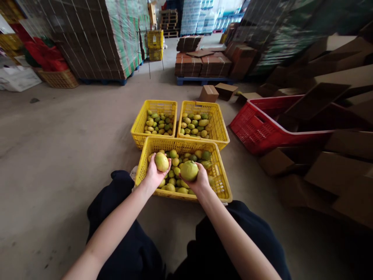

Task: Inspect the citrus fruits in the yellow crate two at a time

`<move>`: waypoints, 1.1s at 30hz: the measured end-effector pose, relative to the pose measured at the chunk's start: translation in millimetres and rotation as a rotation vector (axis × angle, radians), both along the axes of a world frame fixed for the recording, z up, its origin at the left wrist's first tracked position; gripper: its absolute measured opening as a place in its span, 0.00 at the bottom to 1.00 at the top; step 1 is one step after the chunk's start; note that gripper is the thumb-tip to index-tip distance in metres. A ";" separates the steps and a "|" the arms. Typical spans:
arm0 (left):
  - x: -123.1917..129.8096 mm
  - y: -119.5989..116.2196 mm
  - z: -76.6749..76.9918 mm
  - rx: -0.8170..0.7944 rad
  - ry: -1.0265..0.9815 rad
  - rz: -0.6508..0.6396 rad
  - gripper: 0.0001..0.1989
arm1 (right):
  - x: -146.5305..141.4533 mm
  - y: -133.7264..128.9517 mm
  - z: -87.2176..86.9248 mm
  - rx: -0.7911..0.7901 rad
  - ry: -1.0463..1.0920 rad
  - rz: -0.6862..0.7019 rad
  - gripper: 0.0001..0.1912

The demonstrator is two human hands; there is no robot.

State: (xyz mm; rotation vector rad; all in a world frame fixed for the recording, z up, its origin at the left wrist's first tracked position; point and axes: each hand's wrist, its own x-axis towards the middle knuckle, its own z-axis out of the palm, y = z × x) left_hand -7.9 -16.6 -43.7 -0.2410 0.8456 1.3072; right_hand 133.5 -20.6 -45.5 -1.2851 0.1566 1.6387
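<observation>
My left hand (pixel 155 171) is closed from below around a round, yellowish citrus fruit (pixel 161 161). In my right hand (pixel 201 179) sits a larger, greener citrus fruit (pixel 189 170) with a small stem end on top. Both hands are above the near yellow crate (pixel 225 190), side by side and apart from each other. Inside that crate lie many loose yellow and green fruits (pixel 176 171), partly hidden by my hands.
Two more yellow crates (pixel 132 130) (pixel 227 136) of similar fruit stand just beyond. To the right are a red crate (pixel 247 136) and piled cardboard boxes (pixel 338 175). Flattened cartons (pixel 201 64) lie on a blue pallet (pixel 204 81); tall wrapped stacks (pixel 84 42) stand behind.
</observation>
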 end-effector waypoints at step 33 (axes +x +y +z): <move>-2.2 -0.1 -5.6 -0.065 0.126 -0.088 0.12 | -2.0 -0.9 -2.2 -0.027 0.018 0.004 0.06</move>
